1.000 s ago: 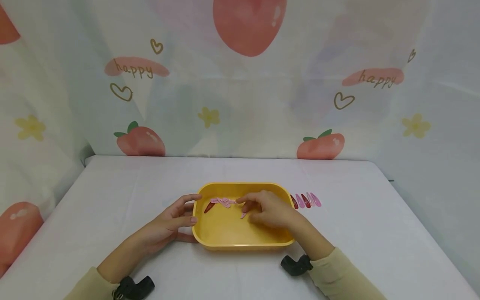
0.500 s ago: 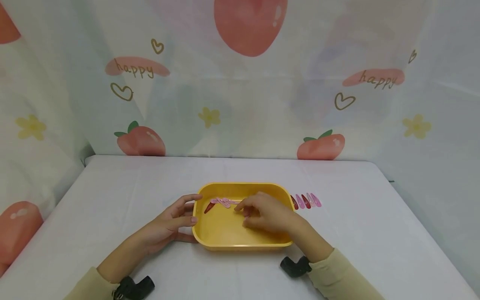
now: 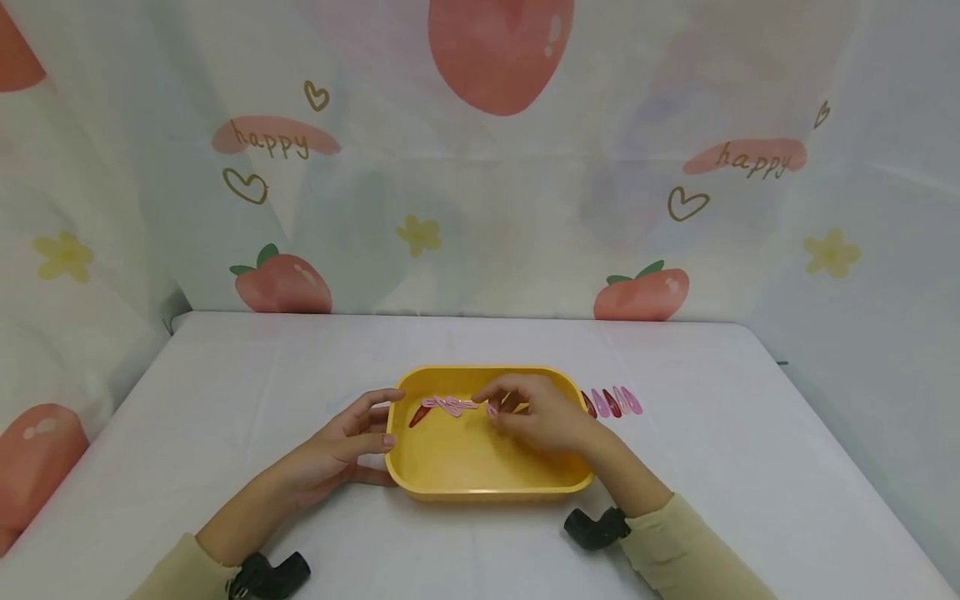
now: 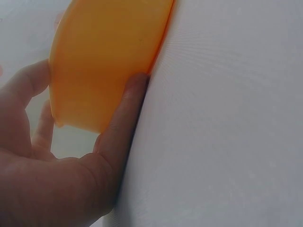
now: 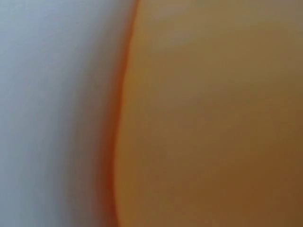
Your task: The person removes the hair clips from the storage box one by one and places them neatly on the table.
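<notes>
Grip of the right hand (image 3: 542, 415) has seemingly just picked up and pinches one slim pink clip (image 3: 491, 411), left hand (image 3: 333, 454) holding the yellow rectangular plastic tray (image 3: 457, 467) at nine o'clock.

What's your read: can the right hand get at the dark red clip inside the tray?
Likely yes: the dark red clip lies largely uncovered in the tray, but the right hand seems to pinch a pink clip.
</notes>
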Demonstrator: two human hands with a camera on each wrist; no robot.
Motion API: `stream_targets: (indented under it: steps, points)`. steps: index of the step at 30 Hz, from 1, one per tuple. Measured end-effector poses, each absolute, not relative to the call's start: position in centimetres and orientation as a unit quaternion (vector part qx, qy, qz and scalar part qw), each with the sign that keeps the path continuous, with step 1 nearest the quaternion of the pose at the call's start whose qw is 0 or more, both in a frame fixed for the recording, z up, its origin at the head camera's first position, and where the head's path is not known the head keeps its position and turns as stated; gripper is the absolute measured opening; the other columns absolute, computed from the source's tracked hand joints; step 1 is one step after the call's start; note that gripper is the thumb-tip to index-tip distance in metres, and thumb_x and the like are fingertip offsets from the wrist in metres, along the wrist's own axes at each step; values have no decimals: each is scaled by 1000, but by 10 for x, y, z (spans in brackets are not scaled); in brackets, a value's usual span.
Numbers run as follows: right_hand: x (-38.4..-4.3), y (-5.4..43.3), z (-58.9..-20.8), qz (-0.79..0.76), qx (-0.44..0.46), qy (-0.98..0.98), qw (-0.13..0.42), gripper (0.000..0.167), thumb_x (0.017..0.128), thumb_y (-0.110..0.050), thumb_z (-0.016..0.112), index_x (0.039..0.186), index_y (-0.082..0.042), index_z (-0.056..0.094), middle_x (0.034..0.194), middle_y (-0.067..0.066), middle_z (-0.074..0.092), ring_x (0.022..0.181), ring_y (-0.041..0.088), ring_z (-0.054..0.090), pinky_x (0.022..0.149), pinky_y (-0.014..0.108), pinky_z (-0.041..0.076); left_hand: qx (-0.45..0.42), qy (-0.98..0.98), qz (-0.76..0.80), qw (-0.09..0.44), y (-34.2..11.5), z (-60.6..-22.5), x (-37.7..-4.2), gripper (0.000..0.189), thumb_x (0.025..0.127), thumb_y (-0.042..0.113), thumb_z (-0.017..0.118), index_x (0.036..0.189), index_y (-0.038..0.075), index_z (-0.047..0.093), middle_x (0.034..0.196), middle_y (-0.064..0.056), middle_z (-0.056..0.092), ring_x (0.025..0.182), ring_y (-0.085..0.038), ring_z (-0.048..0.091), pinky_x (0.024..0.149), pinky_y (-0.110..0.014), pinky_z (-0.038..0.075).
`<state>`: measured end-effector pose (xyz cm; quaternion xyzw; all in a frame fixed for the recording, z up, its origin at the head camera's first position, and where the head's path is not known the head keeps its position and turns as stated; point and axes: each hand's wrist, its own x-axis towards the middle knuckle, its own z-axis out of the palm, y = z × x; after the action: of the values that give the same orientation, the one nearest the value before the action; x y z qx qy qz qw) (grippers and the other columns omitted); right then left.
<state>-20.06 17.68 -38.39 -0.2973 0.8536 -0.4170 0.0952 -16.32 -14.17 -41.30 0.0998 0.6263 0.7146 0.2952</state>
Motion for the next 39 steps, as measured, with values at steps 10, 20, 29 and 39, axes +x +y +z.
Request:
stream_targets:
  steps: [10, 20, 29, 39]
  points:
    - [-201, 185, -368, -454, -258, 846, 110, 28, 92, -6, 67, 120, -9, 70, 106, 7, 67, 90, 20, 64, 79, 28, 56, 90, 629, 714, 294, -142, -414, -161, 61, 99, 11, 59, 152, 18, 30, 156, -22, 25, 123, -34, 55, 88, -57, 56]
    - [-203, 210, -347, -500, -229, 829, 97, 29, 91, -3, 68, 120, -4, 68, 113, 22, 63, 87, 27, 64, 75, 34, 61, 88, 629, 714, 294, -142, -413, -161, 61, 99, 12, 59, 152, 18, 30, 156, -22, 25, 122, -34, 55, 88, -57, 56]
    - [-209, 244, -334, -474, -177, 861, 59, 32, 90, -6, 68, 121, -15, 68, 112, 13, 67, 92, 27, 65, 72, 30, 60, 89, 630, 714, 294, -141, -412, -161, 61, 99, 12, 59, 152, 19, 30, 156, -22, 24, 123, -35, 54, 88, -57, 56]
    - [-214, 275, -330, -481, -151, 863, 29, 32, 93, -10, 67, 125, -9, 67, 108, 13, 64, 87, 23, 67, 78, 28, 60, 88, 630, 714, 293, -141, -412, -161, 60, 99, 12, 59, 151, 19, 31, 156, -22, 24, 123, -36, 54, 88, -57, 55]
